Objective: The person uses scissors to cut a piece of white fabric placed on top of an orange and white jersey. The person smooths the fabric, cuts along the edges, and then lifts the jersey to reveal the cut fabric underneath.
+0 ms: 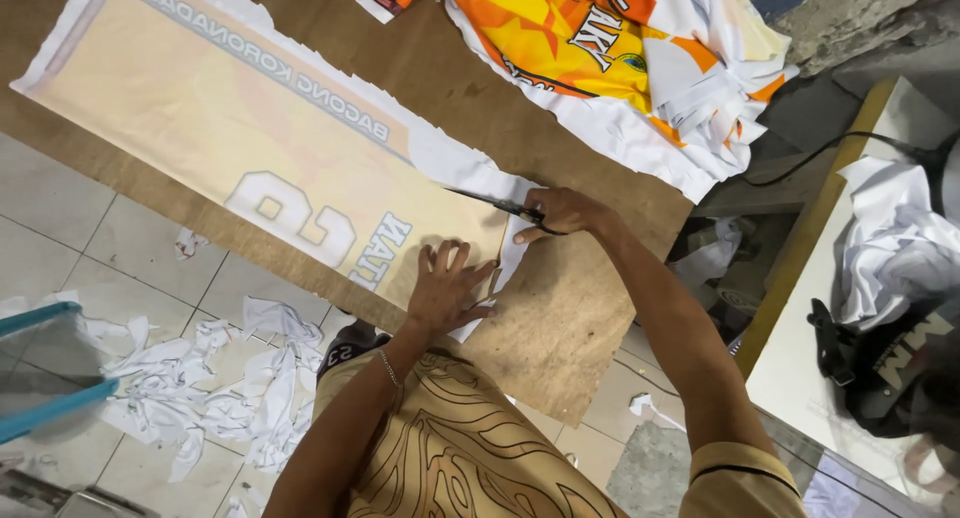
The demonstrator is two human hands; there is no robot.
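Cloth (250, 148) under left hand (445, 293), scissors (500, 206) in right hand (565, 213)

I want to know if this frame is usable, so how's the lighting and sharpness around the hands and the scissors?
Head view: soft, even light, no harsh glare; the left hand on the printed sheet is fairly sharp; the right hand and scissors are slightly soft; the scraps on the floor are blurrier, and the right edge is dim.

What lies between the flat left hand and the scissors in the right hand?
In the head view, only printed fabric panel spans between left hand and scissors held by right hand.
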